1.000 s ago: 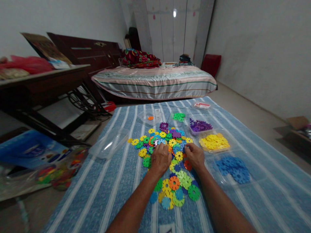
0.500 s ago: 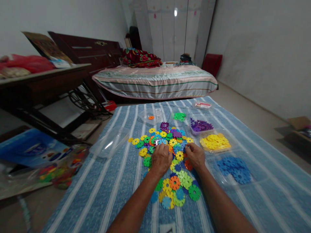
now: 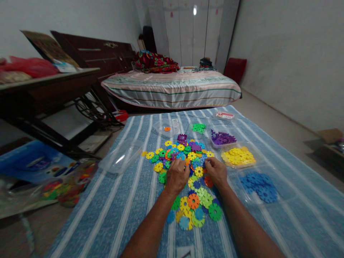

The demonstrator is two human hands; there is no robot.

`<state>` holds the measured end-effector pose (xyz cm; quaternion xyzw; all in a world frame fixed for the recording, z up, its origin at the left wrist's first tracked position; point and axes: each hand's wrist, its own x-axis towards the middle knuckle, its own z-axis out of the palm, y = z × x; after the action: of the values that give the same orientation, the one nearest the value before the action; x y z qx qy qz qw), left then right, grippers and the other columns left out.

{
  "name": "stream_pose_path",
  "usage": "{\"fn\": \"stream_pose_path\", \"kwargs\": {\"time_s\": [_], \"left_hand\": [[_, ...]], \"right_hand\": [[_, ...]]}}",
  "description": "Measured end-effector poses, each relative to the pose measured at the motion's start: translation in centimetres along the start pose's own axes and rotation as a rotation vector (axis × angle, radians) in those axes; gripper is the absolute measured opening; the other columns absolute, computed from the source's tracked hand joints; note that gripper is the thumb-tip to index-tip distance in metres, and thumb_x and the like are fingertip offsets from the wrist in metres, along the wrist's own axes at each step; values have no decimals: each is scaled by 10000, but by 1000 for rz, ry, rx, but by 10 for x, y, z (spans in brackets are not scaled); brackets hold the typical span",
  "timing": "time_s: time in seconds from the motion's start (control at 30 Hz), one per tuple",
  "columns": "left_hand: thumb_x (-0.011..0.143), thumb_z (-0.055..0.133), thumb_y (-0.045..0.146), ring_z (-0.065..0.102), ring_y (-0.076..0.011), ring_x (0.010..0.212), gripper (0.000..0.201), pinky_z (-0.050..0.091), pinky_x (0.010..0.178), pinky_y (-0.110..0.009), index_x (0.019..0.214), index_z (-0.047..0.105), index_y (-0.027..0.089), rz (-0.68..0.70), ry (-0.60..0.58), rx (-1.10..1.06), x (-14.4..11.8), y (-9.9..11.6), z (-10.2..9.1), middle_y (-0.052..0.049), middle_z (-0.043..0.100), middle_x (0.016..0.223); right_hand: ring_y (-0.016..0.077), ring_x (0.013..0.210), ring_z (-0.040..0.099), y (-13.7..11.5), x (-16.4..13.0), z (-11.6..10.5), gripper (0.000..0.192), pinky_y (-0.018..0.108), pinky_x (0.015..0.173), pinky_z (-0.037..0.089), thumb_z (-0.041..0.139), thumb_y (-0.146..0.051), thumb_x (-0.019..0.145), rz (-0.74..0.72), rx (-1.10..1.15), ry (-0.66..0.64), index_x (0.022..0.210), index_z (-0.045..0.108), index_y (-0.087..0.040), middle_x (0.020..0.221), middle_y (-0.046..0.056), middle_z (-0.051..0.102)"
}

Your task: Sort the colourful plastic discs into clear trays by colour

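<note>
A loose pile of notched plastic snowflake discs [image 3: 193, 201] in many colours lies on the striped blue cloth [image 3: 129, 215]. Over the left part of the pile is my left hand [image 3: 177, 175], its fingers curled down and closed; the fingertips are hidden behind the hand. A purple disc [image 3: 174, 156] shows just beyond its knuckles. At the pile's right edge, my right hand [image 3: 217, 172] has thumb and forefinger pinched together beside blue discs [image 3: 203, 162]. Whatever that pinch holds is too small to make out.
To the right stand clear boxes of blue discs [image 3: 259, 187], yellow discs [image 3: 239, 157] and purple discs [image 3: 223, 137]. Farther back are green discs [image 3: 199, 128] and an orange disc [image 3: 167, 129] in containers. A clear lid [image 3: 120, 157] lies left. A bed [image 3: 172, 89] stands beyond.
My left hand has shifted very slightly left and toward me, and the purple disc beyond its knuckles shows more plainly. The right hand stays nearly in place.
</note>
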<state>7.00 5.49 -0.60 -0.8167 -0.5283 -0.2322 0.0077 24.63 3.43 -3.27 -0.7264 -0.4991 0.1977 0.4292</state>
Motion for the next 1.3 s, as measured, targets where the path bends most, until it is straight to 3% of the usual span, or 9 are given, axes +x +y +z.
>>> {"fn": "stream_pose_path", "kwargs": {"time_s": [0.33, 0.83, 1.13, 1.3], "left_hand": [[886, 451, 201, 618, -178, 810, 187, 477, 754, -289, 805, 619, 192, -92, 86, -113, -1, -6, 2, -56, 655, 811], [897, 387, 194, 619, -165, 761, 272, 448, 721, -262, 768, 627, 189, -228, 121, -121, 0, -15, -1, -55, 660, 770], [928, 387, 250, 615, -150, 734, 312, 391, 676, -238, 786, 655, 175, -298, 33, -153, 0, -17, -10, -56, 680, 763], [930, 405, 283, 534, -124, 603, 319, 322, 606, -242, 718, 622, 183, -366, -10, -139, -1, -15, -15, -21, 626, 661]], "right_hand": [[164, 619, 609, -3, -2, -1, 314, 243, 587, 382, 455, -418, 806, -9, 13, 12, 781, 703, -228, 610, -18, 657], [173, 642, 617, -3, -1, -2, 327, 252, 597, 376, 451, -434, 809, 1, -5, 0, 804, 705, -228, 614, -13, 662], [173, 637, 618, -2, -1, -2, 334, 253, 586, 367, 454, -438, 809, 6, -21, -4, 814, 710, -224, 621, -14, 668], [176, 641, 625, -2, -1, -3, 331, 255, 596, 379, 458, -440, 804, 13, 1, -11, 824, 707, -224, 622, -14, 673]]}}
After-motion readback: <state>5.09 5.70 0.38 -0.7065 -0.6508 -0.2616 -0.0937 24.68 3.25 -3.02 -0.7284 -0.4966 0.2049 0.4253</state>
